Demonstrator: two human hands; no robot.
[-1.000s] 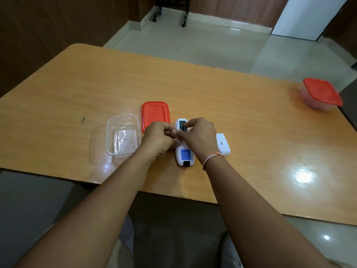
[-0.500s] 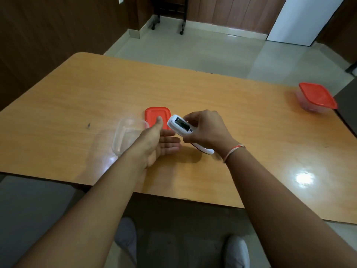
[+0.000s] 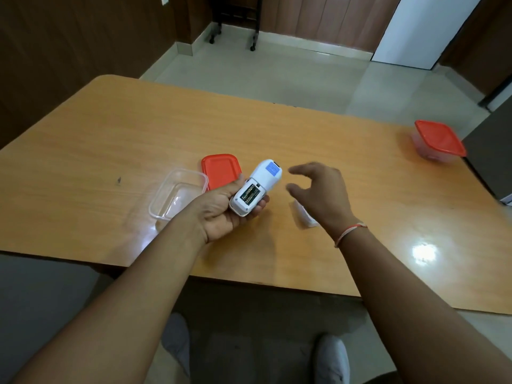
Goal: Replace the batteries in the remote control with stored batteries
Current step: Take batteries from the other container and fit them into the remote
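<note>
My left hand [image 3: 221, 212] grips the white remote control [image 3: 256, 188] back side up, lifted above the table. Its battery bay is uncovered and two dark batteries [image 3: 250, 194] lie in it. A blue label sits near the remote's far end. My right hand [image 3: 318, 195] hovers to the right of the remote, fingers curled apart and holding nothing. Under that hand the white battery cover [image 3: 304, 217] lies on the table, partly hidden and blurred.
A clear plastic container [image 3: 177, 198] stands left of my left hand with its red lid [image 3: 220, 170] lying beside it. A second container with a red lid [image 3: 437, 141] sits at the far right of the wooden table [image 3: 138, 139]. The near edge runs below my wrists.
The remote passed from my right hand into my left and was turned with the battery bay facing up. My right hand let go and moved off to the right, over the cover.
</note>
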